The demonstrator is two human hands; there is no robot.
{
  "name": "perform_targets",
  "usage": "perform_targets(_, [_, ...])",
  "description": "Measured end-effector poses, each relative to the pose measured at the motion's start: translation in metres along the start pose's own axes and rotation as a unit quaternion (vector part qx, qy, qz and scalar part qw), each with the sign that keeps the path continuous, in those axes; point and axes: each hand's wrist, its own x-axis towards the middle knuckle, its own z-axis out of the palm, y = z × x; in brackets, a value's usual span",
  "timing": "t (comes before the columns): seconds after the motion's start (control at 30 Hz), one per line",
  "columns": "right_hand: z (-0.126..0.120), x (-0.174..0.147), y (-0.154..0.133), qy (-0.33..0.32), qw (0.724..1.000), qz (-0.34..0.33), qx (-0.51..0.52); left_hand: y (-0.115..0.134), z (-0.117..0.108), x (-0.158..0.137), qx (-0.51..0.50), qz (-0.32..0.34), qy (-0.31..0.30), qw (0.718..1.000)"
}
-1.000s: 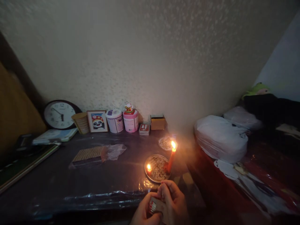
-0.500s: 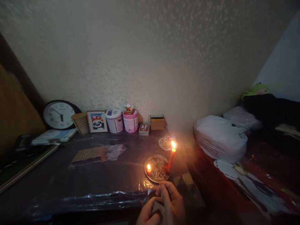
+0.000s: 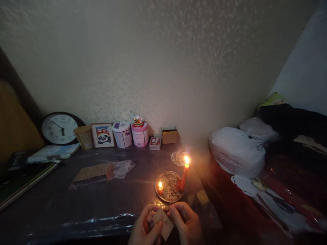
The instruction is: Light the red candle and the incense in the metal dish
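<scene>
Dark plastic-covered table [image 3: 76,200] fills the left and centre; a red bench piled with white plastic bags [image 3: 237,151] sits well apart on the right. Along the wall: round black-rimmed clock [image 3: 59,128], framed panda picture [image 3: 102,135], two white-and-pink tubs [image 3: 131,134], small brown cardboard box [image 3: 168,135]. A flat pack of incense sticks in clear wrap [image 3: 98,171] lies mid-table.

Near the table's front edge, the round metal dish of ash [image 3: 169,186] carries a tall red lit candle [image 3: 184,175] on its right rim and a short lit stub [image 3: 160,186] on its left.

You hold the small tan cardboard matchbox [image 3: 162,219] just in front of that dish, low in frame. Your left hand [image 3: 143,228] pinches its left side, fingers curled; your right hand [image 3: 186,223] pinches the upper right corner.

Change: a second ago the box tray was open with red match heads showing and your right fingers up at it. Now the box reads closed and tilted flat toward you, with no loose match visible. Looks like the match-drawing step has ended; both flames burn unchanged.
</scene>
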Motion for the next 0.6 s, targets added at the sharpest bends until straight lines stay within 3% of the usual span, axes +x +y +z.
perform_targets(0.2, [0.003,-0.003,-0.002,-0.033,0.999,-0.007,-0.041,0.014,0.007,-0.002,0.039,0.012,0.068,0.997])
perform_targets(0.33, [0.003,-0.002,0.002,-0.034,0.998,-0.013,-0.043,0.017,0.01,-0.003,0.025,0.02,0.066,0.997])
perform_targets(0.5, [0.001,0.0,0.003,-0.011,1.0,-0.002,-0.028,0.006,0.014,-0.006,0.068,0.081,0.084,0.991])
perform_targets(0.6, [0.001,-0.001,0.001,0.004,1.0,0.01,-0.03,-0.004,0.016,-0.008,0.077,0.072,0.071,0.992])
